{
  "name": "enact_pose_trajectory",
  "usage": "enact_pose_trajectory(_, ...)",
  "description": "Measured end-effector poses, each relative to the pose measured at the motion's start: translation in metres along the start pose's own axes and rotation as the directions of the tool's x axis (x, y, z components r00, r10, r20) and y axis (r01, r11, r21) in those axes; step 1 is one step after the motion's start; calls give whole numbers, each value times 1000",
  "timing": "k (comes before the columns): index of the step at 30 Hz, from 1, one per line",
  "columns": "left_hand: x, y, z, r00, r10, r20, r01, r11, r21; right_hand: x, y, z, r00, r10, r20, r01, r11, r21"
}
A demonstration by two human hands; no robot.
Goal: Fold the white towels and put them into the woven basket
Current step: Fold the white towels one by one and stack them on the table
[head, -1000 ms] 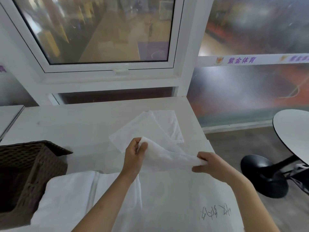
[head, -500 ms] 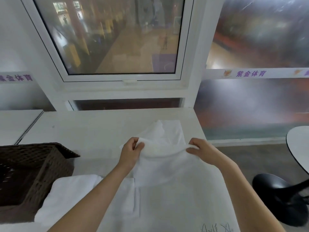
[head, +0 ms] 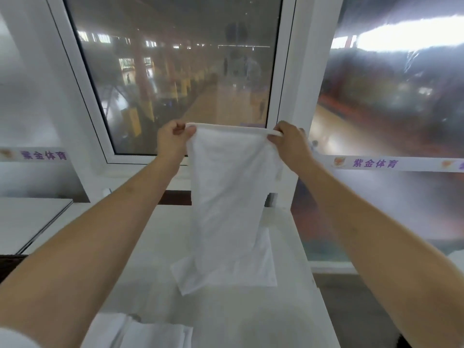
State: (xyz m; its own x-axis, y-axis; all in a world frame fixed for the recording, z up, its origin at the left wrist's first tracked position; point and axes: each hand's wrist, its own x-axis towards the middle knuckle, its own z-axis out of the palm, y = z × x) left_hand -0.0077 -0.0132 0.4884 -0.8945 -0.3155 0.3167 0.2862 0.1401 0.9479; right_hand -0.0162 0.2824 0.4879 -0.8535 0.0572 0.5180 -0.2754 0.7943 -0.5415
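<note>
Lifted off the surface (head: 155,247) since before, the towel (head: 231,197) hung lengthwise below, its top corners pinched by the left hand (head: 173,141) and right hand (head: 288,140).

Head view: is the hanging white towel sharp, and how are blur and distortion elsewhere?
Head view: thin white towel reasonably sharp, evenly lit, pinched by left hand and right hand; hall behind the glass hazy and smeared; white window frame leans from wide-angle distortion.
</note>
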Motion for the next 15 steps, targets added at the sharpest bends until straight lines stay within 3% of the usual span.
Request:
enact_pose_trajectory(7,-14,48,11,994,109,11,-109,994,-27,20,-15,-57,985,-79,-154,94,991,94)
enact_pose_trajectory(15,-97,3,2,992,35,119,-32,999,-29,-82,15,-75,999,-17,31,13,993,115)
